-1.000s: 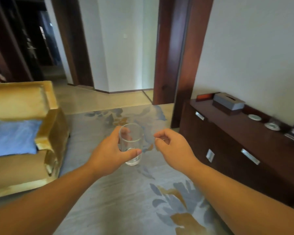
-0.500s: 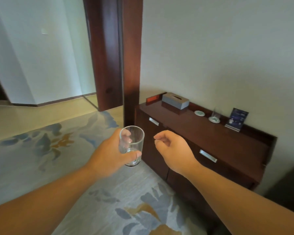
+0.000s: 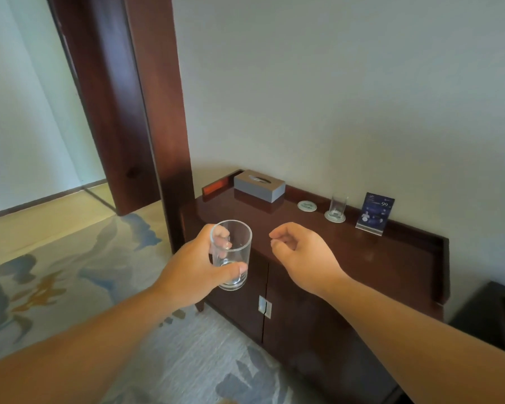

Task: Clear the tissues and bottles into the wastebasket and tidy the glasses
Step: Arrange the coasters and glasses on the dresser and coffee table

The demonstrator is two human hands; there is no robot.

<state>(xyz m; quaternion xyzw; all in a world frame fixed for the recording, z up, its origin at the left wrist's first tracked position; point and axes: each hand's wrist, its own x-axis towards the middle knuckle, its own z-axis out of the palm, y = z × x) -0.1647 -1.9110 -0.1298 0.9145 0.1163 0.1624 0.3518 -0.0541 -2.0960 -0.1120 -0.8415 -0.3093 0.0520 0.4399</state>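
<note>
Head view: left hand grips upright glass, right hand loosely curled.

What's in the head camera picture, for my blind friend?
A left hand holds a clear glass before a dark wooden cabinet; the right hand hovers loosely curled beside it. On the cabinet stand a tissue box, a bare coaster, a second glass on a coaster and a blue card.

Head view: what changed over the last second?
The view swung right and closed in: the armchair left frame, and the cabinet is now close ahead. Unchanged: left hand grips the glass upright, right hand loosely curled and empty; tissue box, empty coaster, second glass and card sit as before.
</note>
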